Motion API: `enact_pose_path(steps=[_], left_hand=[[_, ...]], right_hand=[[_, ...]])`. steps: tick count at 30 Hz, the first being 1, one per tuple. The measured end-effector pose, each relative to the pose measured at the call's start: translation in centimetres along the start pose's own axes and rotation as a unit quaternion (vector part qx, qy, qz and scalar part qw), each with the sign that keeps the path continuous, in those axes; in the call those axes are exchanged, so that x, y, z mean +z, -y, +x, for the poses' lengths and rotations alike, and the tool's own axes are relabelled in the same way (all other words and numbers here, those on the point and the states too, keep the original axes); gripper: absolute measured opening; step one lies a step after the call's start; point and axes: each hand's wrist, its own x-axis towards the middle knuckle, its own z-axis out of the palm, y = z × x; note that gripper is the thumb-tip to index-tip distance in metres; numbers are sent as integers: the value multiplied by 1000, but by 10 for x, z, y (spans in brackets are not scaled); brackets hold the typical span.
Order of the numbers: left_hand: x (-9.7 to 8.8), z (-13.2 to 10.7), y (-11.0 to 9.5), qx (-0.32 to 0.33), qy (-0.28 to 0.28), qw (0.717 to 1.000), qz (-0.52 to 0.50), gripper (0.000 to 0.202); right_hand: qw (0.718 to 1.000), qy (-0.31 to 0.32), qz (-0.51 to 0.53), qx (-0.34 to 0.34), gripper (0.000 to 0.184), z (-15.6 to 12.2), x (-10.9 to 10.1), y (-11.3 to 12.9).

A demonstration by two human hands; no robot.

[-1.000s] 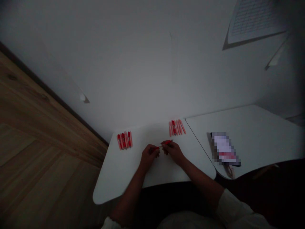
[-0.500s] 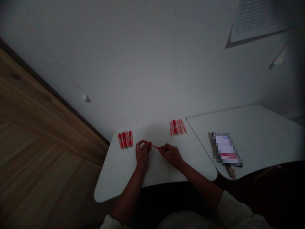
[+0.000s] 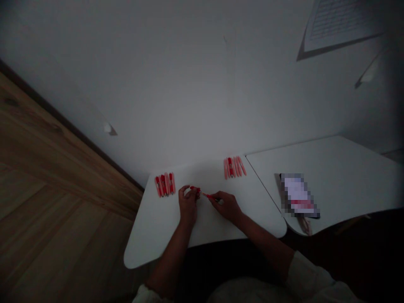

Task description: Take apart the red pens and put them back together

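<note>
A white round-cornered table [image 3: 158,240] is butted against a second white table [image 3: 331,176] at 3 o'clock, with a light wooden floor [image 3: 63,219] at 9 o'clock. A flat packet [image 3: 298,195], pixelated, is laid on the second table. A row of slim red-and-pink pens [image 3: 164,184] is laid at 11 o'clock from the hands, and a second row of pens [image 3: 233,167] at 1 o'clock. A slim red pen [image 3: 210,196] is gripped between both hands: closed pinch by the left hand [image 3: 188,204] at one end, closed pinch by the right hand [image 3: 227,207] at the other.
</note>
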Motion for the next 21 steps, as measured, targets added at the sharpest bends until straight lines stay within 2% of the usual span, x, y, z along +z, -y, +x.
enact_pose_path(steps=[7, 14, 21], left_hand=[[-1, 2, 2, 3, 4, 1000, 16, 38], [0, 3, 1, -8, -5, 1000, -24, 47], [-1, 2, 1, -1, 0, 1000, -5, 37]], right_hand=[[1000, -6, -2, 0, 22, -1, 1, -3], [1000, -2, -1, -10, 22, -1, 1, -1], [1000, -7, -10, -8, 23, -1, -1, -1]])
